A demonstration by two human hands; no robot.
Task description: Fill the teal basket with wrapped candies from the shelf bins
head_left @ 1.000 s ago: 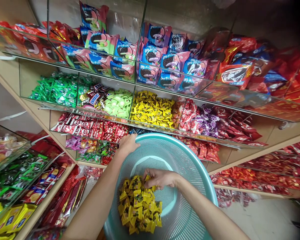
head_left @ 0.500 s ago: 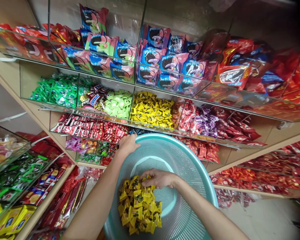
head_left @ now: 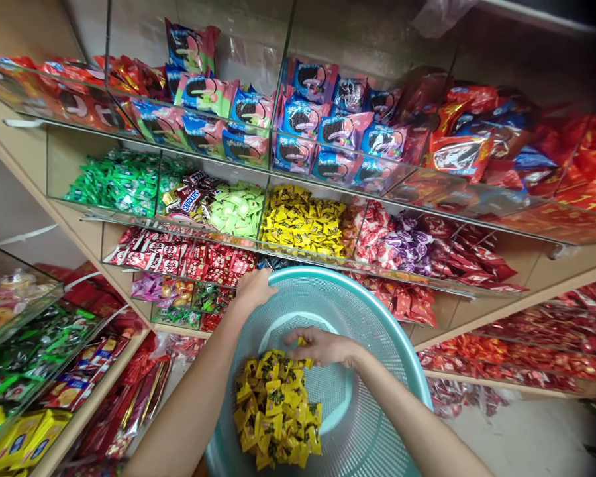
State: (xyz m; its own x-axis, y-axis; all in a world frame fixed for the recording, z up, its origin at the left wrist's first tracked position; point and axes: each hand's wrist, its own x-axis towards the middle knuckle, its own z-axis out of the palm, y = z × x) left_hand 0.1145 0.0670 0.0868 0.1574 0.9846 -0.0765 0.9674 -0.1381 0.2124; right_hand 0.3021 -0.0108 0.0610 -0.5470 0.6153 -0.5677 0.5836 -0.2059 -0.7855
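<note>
Pinching crinkly candies, R hand, mesh basket

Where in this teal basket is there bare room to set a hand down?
In the teal basket, bare mesh lies along the right wall, beside the yellow candies, and at the far side between the left hand and right hand. The near-left is crowded; the shelf bins are full.

Basket cut off below; rightmost packets blurred.

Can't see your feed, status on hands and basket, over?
Left hand clamped on teal basket rim. Right hand in basket, closed on a few yellow candies atop the pile. Glass shelf front close beyond rim.
</note>
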